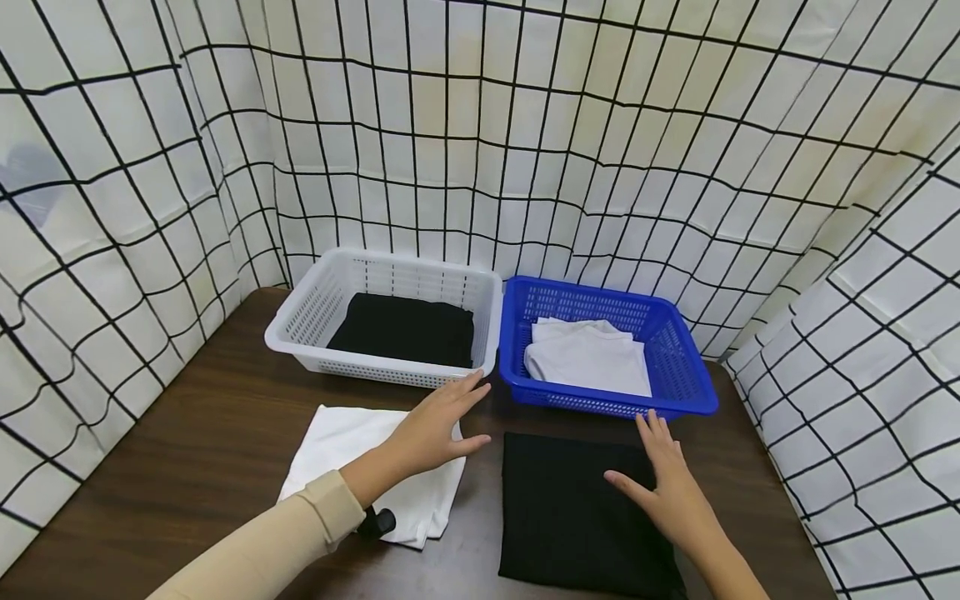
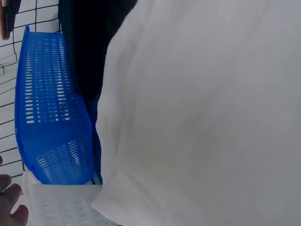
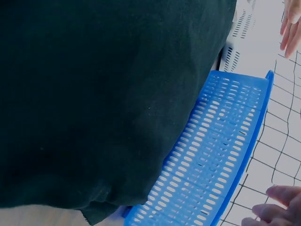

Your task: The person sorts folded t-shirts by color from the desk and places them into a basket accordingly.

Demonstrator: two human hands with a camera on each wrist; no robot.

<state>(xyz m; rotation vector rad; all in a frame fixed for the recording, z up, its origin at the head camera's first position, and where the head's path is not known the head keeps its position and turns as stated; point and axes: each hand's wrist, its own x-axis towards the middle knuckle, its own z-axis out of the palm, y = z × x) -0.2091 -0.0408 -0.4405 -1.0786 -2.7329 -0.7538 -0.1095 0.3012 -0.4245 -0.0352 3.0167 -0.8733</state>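
My left hand, fingers spread and straight, hovers above a folded white cloth on the table and holds nothing. That white cloth fills most of the left wrist view. Over the right edge of a folded black cloth is my right hand, its fingers extended with nothing in them. In the right wrist view the black cloth looks smooth, and its fingers show at the lower right corner. Whether the cloths are garments cannot be told for certain.
Behind the cloths, a white basket holds folded black cloth. To its right, a blue basket contains folded white cloth. A grid-patterned curtain encloses the brown table at the back and sides.
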